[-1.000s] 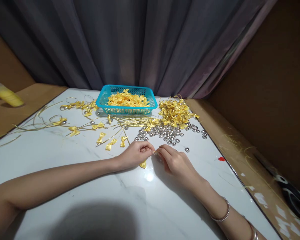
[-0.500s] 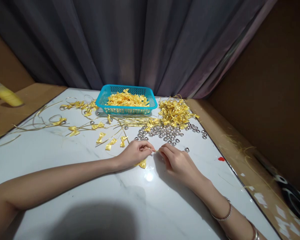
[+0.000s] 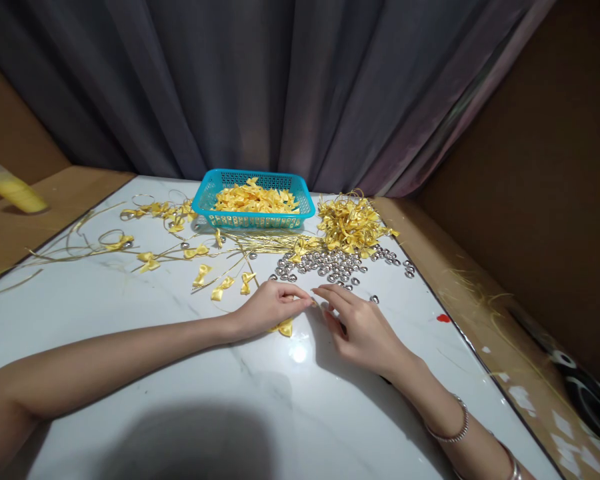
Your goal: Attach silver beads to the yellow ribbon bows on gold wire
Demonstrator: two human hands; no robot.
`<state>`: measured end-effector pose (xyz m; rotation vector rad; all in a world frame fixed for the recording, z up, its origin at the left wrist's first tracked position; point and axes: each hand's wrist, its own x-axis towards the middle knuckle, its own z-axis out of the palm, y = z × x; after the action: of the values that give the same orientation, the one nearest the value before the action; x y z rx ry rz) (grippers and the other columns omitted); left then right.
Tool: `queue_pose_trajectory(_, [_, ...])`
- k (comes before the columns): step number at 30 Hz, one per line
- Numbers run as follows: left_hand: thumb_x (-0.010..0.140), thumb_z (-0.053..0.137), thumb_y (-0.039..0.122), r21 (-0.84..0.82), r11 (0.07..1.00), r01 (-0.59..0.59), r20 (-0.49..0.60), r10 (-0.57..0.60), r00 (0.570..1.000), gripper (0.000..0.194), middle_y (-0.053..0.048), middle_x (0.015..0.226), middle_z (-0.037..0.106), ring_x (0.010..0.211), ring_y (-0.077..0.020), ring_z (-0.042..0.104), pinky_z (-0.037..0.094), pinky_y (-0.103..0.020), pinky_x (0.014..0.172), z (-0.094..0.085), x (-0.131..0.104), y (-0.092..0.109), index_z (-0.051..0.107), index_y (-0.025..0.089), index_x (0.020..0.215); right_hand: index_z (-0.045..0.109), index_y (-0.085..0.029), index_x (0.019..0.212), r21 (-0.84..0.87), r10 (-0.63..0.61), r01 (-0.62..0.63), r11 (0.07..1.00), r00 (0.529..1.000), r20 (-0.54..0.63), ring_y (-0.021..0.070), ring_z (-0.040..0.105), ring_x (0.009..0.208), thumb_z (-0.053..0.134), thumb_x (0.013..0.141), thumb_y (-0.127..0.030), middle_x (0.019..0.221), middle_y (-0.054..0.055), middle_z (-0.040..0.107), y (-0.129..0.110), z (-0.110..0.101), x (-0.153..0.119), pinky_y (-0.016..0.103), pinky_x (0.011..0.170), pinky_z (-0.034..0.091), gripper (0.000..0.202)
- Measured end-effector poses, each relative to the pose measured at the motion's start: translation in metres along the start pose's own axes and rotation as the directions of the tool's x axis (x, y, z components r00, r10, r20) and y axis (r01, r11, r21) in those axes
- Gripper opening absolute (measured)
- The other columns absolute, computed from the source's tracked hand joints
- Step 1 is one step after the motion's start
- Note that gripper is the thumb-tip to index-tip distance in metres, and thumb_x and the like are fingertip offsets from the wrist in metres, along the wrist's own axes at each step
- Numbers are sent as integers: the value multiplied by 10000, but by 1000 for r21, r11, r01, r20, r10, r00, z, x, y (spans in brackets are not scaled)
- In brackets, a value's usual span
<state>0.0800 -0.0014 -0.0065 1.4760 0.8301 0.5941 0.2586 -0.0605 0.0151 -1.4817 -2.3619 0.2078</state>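
At the middle of the white table (image 3: 205,380), my left hand (image 3: 275,307) pinches a thin gold cord whose short end shows at its fingertips. A yellow bow (image 3: 285,327) lies just under that hand. My right hand (image 3: 360,327) is close by on the right, fingers apart, its fingertips near the cord's end; nothing is seen held in it. Beyond the hands are several silver rings (image 3: 335,265), a heap of yellow bows on gold cord (image 3: 353,223), and loose yellow bows (image 3: 223,288).
A blue basket (image 3: 254,220) full of yellow bows stands at the back. Gold cords (image 3: 275,241) lie before it. Black scissors (image 3: 587,393) are at the right on a brown surface, a yellow-filled tube (image 3: 15,190) at the far left. A red spot (image 3: 443,319) marks the right side.
The fingers of my right hand have spread from their pinch. My left hand has barely moved, its fingers still pressed together.
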Motion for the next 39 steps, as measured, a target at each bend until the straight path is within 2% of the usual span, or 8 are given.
queue_pose_trajectory(2, [757, 599, 311, 13, 1000, -10, 6, 10, 1000, 243, -71, 870, 698, 821, -179, 616, 467, -245, 726, 0, 0, -1, 694, 106, 847, 535, -126, 1137, 39, -22, 23, 999, 999, -32, 224, 581, 1000, 422, 813, -130, 1118, 116, 615, -1, 1, 0, 307, 750, 464, 343])
queue_pose_trajectory(5, [754, 595, 306, 30, 1000, -3, 6, 3, 1000, 247, -73, 864, 698, 828, -184, 616, 468, -247, 732, 1, 0, -1, 700, 97, 835, 567, -126, 1106, 46, -8, 9, 999, 1000, -27, 182, 610, 731, 399, 836, -161, 862, 97, 659, -4, 4, 0, 274, 617, 450, 320])
queue_pose_trajectory(8, [756, 587, 308, 42, 999, 19, 9, -19, 1000, 251, -70, 837, 700, 803, -179, 615, 468, -242, 709, 1, -1, 0, 704, 93, 818, 593, -118, 1080, 10, -3, 3, 1000, 1000, -3, 149, 549, 563, 360, 840, -153, 685, 65, 609, -4, 7, 0, 244, 521, 386, 336])
queue_pose_trajectory(13, [760, 582, 309, 67, 997, 23, 11, -24, 1000, 256, -74, 822, 704, 781, -176, 615, 464, -236, 685, 0, -1, 2, 703, 90, 813, 630, -112, 1008, -25, 11, -10, 1000, 1000, 18, 141, 521, 536, 354, 830, -139, 645, 60, 586, -1, 7, 0, 239, 508, 343, 330])
queue_pose_trajectory(19, [760, 589, 319, 65, 998, -7, 19, 5, 1000, 248, -78, 833, 709, 800, -184, 624, 472, -250, 720, 1, 0, 2, 699, 101, 804, 615, -142, 946, 133, 95, -102, 986, 994, 52, 129, 542, 587, 427, 809, -149, 721, 48, 631, -4, 2, 2, 229, 553, 378, 233])
queue_pose_trajectory(26, [773, 579, 315, 93, 995, -31, 28, 29, 999, 232, -69, 823, 700, 792, -176, 620, 467, -243, 711, 0, -2, 2, 698, 117, 790, 606, -159, 907, 150, 132, -142, 978, 988, 75, 124, 531, 579, 459, 823, -159, 707, 27, 624, -8, 3, 3, 226, 554, 373, 169])
queue_pose_trajectory(36, [849, 498, 287, 381, 904, -193, 15, 203, 979, 246, -8, 674, 617, 583, -102, 498, 363, -199, 535, 1, -8, -2, 683, 138, 785, 628, -132, 810, 203, 135, -147, 968, 988, 73, 110, 492, 510, 442, 808, -104, 602, 14, 585, -7, 5, 3, 214, 504, 344, 188])
queue_pose_trajectory(39, [854, 489, 255, 412, 884, -219, 17, 233, 972, 230, -2, 668, 609, 560, -93, 475, 354, -196, 526, 2, -10, 0, 672, 140, 775, 638, -134, 815, 212, 139, -150, 966, 988, 65, 106, 492, 491, 445, 798, -95, 585, 12, 590, -7, 5, 2, 211, 492, 342, 198])
